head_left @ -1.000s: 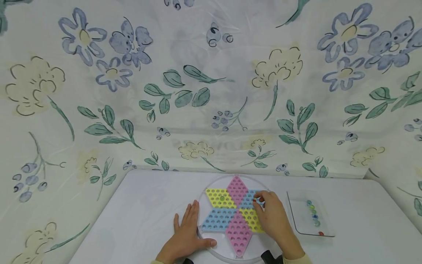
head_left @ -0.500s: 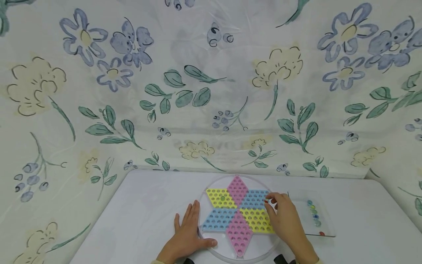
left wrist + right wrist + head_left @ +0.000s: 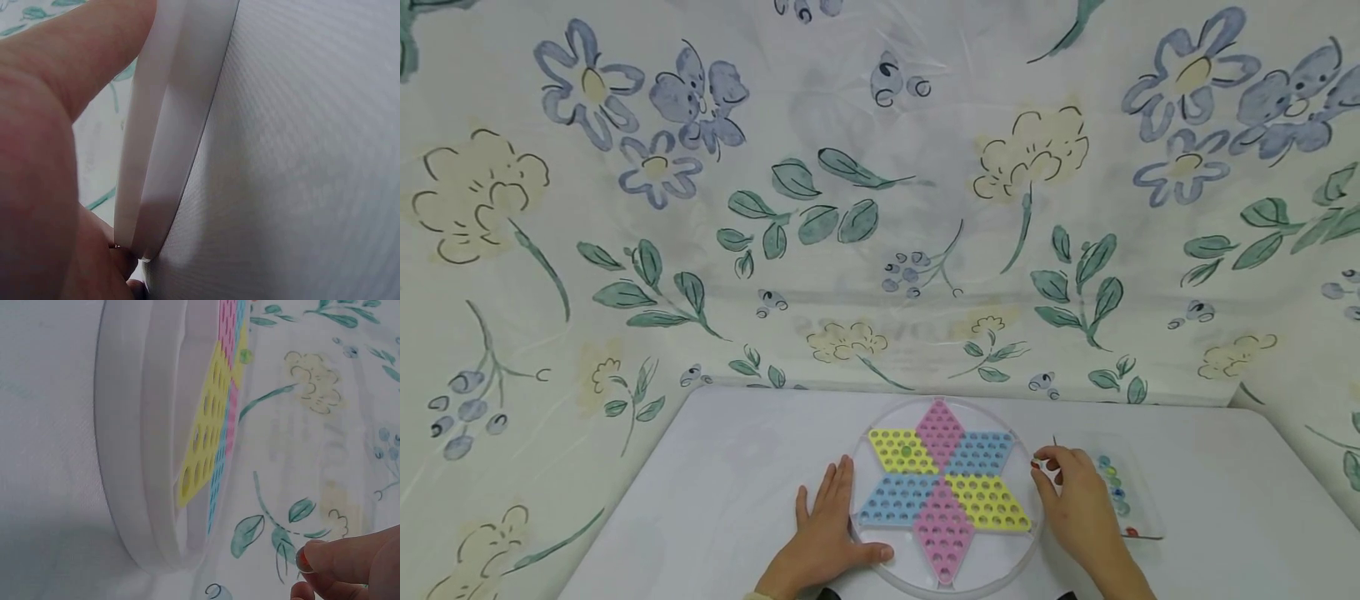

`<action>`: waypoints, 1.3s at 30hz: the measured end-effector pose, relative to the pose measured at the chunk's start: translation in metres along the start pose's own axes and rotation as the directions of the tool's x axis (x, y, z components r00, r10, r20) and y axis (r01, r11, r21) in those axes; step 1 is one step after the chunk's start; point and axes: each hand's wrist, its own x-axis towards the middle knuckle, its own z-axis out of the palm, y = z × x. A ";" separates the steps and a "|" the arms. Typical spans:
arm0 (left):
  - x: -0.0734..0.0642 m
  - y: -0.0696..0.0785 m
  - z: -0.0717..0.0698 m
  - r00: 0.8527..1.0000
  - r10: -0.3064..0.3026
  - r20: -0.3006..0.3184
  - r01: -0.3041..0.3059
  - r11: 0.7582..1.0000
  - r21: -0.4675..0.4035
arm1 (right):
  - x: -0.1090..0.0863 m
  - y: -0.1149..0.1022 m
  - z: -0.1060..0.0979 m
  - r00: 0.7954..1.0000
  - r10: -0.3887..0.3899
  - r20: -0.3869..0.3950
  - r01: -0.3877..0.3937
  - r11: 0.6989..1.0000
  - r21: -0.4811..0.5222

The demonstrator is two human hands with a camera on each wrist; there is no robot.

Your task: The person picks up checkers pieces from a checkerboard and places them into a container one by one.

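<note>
A round Chinese checkers board (image 3: 943, 487), with a pink, yellow and blue star full of holes, lies on the white table. One green marble (image 3: 906, 451) sits in its far-left yellow section. My left hand (image 3: 823, 529) rests against the board's left rim, fingers straight and thumb over the edge; in the left wrist view the white rim (image 3: 169, 125) stands beside that hand. Just off the board's right side, my right hand (image 3: 1084, 504) pinches a small marble with red in it (image 3: 304, 559) between thumb and finger.
Right of the board, partly behind my right hand, is a clear tray (image 3: 1142, 479). It holds several marbles in a row, among them a red marble (image 3: 1131, 532) near its front edge. A floral cloth (image 3: 880, 208) hangs behind the table.
My right hand has moved right, from over the blue section of the board to between board and tray, still pinching the marble. The left hand has stayed in place.
</note>
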 end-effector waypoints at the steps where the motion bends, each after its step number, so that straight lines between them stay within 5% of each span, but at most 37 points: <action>1: 0.000 0.000 0.000 1.000 -0.001 0.000 0.001 1.000 0.001 | 0.000 0.002 -0.001 1.000 0.001 -0.001 -0.001 1.000 -0.003; 20: -0.001 0.000 0.000 1.000 0.002 0.002 -0.002 1.000 -0.019 | -0.003 0.034 -0.009 0.984 -0.126 -0.129 0.120 0.991 -0.051; 39: 0.000 -0.001 0.002 1.000 0.003 -0.006 -0.003 1.000 -0.017 | 0.000 0.045 -0.015 0.996 -0.039 -0.078 0.032 0.996 -0.083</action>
